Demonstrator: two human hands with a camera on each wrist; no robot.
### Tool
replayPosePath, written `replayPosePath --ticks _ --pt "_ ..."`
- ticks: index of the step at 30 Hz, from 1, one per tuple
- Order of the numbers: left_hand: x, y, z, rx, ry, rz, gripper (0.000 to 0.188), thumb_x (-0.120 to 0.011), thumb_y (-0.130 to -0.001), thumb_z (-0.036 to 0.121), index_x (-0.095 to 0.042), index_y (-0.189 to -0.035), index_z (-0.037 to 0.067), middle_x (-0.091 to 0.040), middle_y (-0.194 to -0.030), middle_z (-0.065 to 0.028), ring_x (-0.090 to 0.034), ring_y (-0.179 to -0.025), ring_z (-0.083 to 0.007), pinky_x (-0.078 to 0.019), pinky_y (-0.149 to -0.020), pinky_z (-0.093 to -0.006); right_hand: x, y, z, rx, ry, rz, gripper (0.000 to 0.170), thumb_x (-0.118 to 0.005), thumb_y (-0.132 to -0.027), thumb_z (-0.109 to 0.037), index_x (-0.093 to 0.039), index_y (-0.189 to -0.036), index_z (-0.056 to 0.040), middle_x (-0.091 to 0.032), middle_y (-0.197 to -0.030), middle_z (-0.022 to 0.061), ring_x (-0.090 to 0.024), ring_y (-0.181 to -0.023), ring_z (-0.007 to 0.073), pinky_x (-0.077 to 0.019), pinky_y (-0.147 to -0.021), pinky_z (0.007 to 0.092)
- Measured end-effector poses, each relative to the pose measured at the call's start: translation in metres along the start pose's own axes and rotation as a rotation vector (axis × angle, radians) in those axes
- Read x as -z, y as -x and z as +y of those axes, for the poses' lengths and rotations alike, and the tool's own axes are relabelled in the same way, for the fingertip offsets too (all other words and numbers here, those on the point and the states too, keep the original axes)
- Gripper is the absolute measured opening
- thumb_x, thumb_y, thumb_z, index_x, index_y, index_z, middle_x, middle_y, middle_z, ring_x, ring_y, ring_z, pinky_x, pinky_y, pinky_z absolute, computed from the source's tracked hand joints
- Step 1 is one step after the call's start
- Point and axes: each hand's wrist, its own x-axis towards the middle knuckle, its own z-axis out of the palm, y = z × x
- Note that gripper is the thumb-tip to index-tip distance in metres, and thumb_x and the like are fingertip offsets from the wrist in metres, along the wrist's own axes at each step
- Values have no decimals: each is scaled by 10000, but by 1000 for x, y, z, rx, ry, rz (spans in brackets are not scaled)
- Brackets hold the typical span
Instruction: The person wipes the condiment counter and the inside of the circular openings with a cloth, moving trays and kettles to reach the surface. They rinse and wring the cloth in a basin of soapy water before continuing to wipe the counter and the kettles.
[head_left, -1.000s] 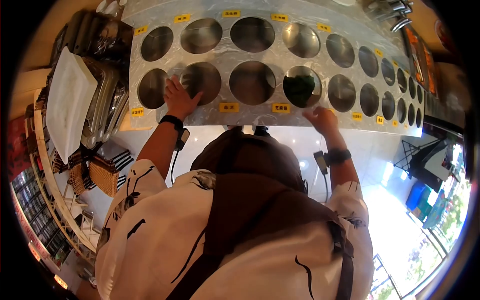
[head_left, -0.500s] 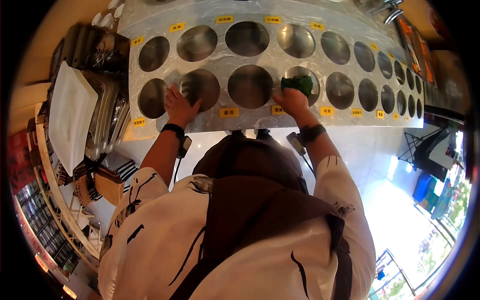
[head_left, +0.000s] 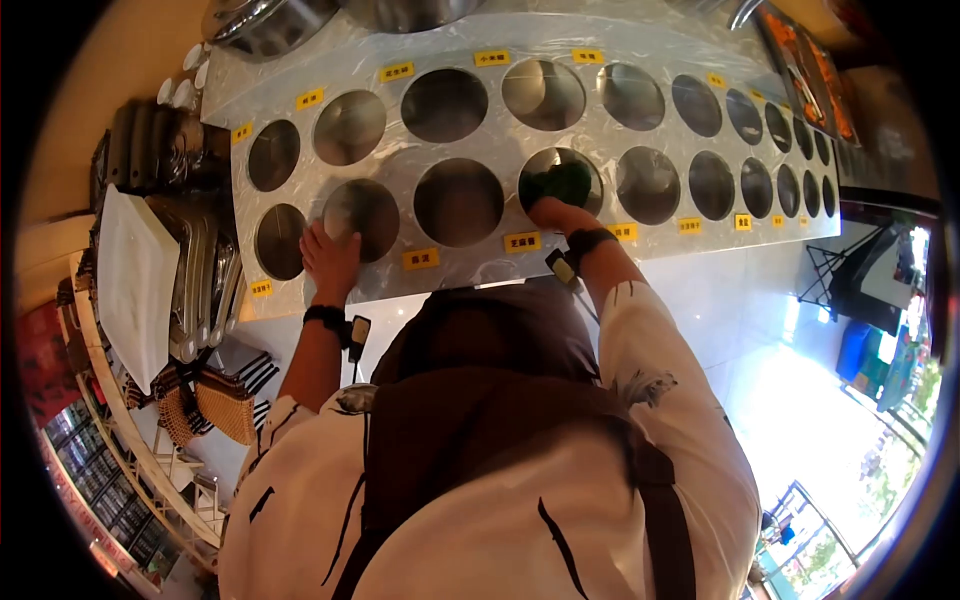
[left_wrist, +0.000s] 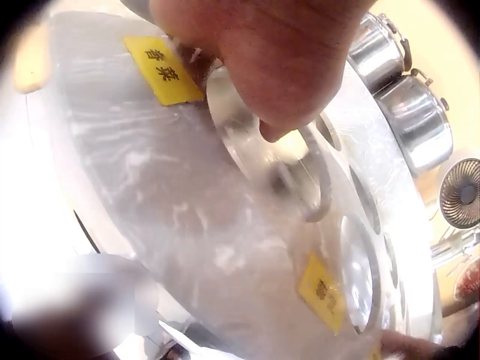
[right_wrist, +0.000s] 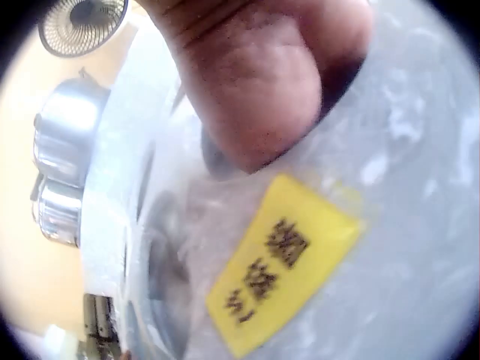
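My right hand [head_left: 562, 214] reaches into a round metal-lined well in the counter's front row. Its fingers are hidden below the rim, against a dark green, cloth-like bundle [head_left: 566, 180]; I cannot tell whether they are curled round it. In the right wrist view, the heel of that hand [right_wrist: 259, 94] covers the opening, just behind a yellow label [right_wrist: 281, 266]. My left hand [head_left: 331, 260] lies with fingers extended on the counter [head_left: 375, 282], between two front wells at the left. The left wrist view has this hand [left_wrist: 281, 64] overlapping a bare metal well [left_wrist: 240, 124].
Two rows of round wells with yellow labels [head_left: 421, 259] run along the counter. Lidded steel pots [head_left: 270, 22] stand behind it. White trays [head_left: 140, 285] are stacked at the left, and chairs [head_left: 230, 395] stand below them. A small fan [left_wrist: 461, 193] is at the back.
My right hand has gone from beside the counter's front edge onto the green bundle and down into its well. My left hand stays on the counter. The head view has shifted.
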Motion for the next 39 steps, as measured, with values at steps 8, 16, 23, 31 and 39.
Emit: replayPosePath --ticks 8,16,23,31,39 --pt "-1 63 68 -2 -50 16 761 -619 -800 458 -338 -1340 1 -214 -1420 -275 -176 -1327 -459 -205 -1053 -568 15 46 18 -231 -208 -9 181 -565 -754 -126 -702 -823 -30 -661 -914 201 -640 -882 351 -506 -756 417" --pt "-22 49 200 -412 180 48 688 -680 -753 363 -422 -1250 -38 -373 -1314 -306 -335 -1239 -449 -298 -1018 -509 63 131 78 -3 -332 502 210 -480 -824 -182 -611 -755 -34 -634 -858 156 -613 -806 343 -495 -690 431" --pt "-34 70 276 -35 370 -306 578 -569 -833 416 -418 -1181 -21 -604 -986 -244 -584 -923 -412 -459 -805 -459 49 138 151 77 -440 85 259 -577 -777 -187 -642 -981 -42 -644 -916 205 -636 -813 349 -510 -715 400" --pt "-38 73 283 -25 210 -155 420 -588 -806 387 -487 -1012 36 -626 -841 -196 -605 -794 -388 -476 -693 -478 2 66 158 106 -791 -276 213 -602 -742 -136 -678 -921 -48 -657 -888 204 -635 -767 291 -495 -678 368" --pt "-46 73 281 -51 232 -54 347 -607 -785 354 -494 -902 47 -609 -765 -177 -595 -726 -382 -470 -631 -478 3 88 214 47 45 -290 173 -625 -714 -132 -695 -841 -37 -673 -874 175 -657 -747 278 -504 -618 382"
